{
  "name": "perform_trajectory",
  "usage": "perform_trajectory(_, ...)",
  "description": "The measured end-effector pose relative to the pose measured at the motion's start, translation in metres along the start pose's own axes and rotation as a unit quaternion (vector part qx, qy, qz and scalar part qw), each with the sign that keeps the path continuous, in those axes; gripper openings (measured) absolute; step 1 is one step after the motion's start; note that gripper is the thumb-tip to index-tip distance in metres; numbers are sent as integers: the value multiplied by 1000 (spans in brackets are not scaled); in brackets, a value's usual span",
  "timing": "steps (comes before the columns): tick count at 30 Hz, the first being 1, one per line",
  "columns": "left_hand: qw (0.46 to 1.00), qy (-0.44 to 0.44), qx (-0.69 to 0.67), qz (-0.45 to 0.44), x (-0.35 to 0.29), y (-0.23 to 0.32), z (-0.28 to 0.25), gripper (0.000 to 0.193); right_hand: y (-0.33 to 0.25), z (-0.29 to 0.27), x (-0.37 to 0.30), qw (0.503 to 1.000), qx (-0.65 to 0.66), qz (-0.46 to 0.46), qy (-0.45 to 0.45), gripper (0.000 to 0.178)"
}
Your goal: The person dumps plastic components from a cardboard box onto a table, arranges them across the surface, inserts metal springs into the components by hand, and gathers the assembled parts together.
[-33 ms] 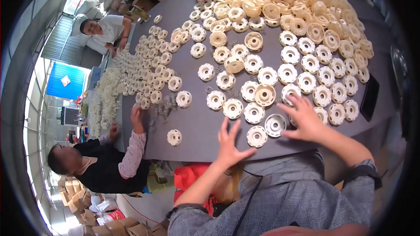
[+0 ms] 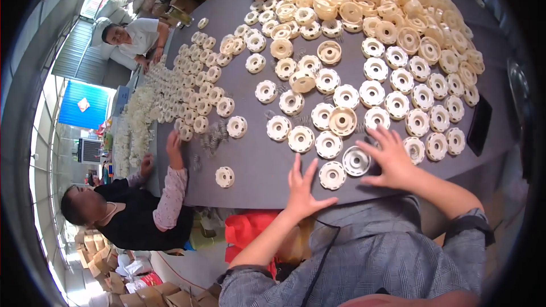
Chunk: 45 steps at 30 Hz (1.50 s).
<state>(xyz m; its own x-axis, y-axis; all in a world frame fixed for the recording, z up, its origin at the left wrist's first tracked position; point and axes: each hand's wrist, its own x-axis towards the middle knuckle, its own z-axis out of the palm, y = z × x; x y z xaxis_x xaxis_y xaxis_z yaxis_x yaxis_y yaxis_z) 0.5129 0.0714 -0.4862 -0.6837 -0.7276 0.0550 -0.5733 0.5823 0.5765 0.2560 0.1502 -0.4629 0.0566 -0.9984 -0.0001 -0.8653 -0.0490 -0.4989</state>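
My left hand (image 2: 305, 191) hovers near the table's front edge, fingers spread and nothing in them. Just right of it lies a cream plastic disc (image 2: 332, 175) with a notched rim and a central hole. Beside that disc sits a wider, whiter round cup-like part (image 2: 356, 161) with a shiny inside. My right hand (image 2: 392, 162) is open over the discs at its right, thumb and fingertips pointing toward the whiter part; whether they touch it I cannot tell. More notched discs (image 2: 329, 145) lie in loose rows ahead of both hands, some with deeper-toned rings (image 2: 343, 121) on top.
A large heap of translucent yellowish rings (image 2: 392, 0) covers the far right. Small metal springs (image 2: 213, 136) lie left of centre, near many smaller cream parts (image 2: 196, 82). A dark phone-like slab (image 2: 479, 125) rests at the right edge. Co-workers (image 2: 128, 210) reach in from left and far side.
My left hand has shifted very slightly right, still spread. My right hand stays almost in place. The whole view has moved a few pixels.
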Motion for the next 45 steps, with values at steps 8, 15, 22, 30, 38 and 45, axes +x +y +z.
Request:
perform_trajectory(8, 991, 134, 2, 22, 58, -25, 25, 63, -9, 58, 68, 981, -23, -92, 167, 54)
perform_trajectory(15, 973, 217, 72, -36, 58, -54, -30, 73, -6, 43, 78, 975, -17, -57, 213, 54)
perform_trajectory(22, 813, 358, 234, -396, -11, -197, -108, 100, 3, 27, 72, 970, -20, -61, 234, 58)
perform_trajectory(30, 839, 255, 95, -472, -3, -300, -179, 110, -78, 16, 167, 981, 58, -158, 93, 87)
perform_trajectory(38, 946, 123, 190, -232, 39, -274, -180, 115, -172, 118, 340, 967, -55, -246, -44, 98)
perform_trajectory(45, 946, 105, 173, -254, 45, -266, -190, 105, -219, 132, 382, 967, -131, -150, -160, 96)
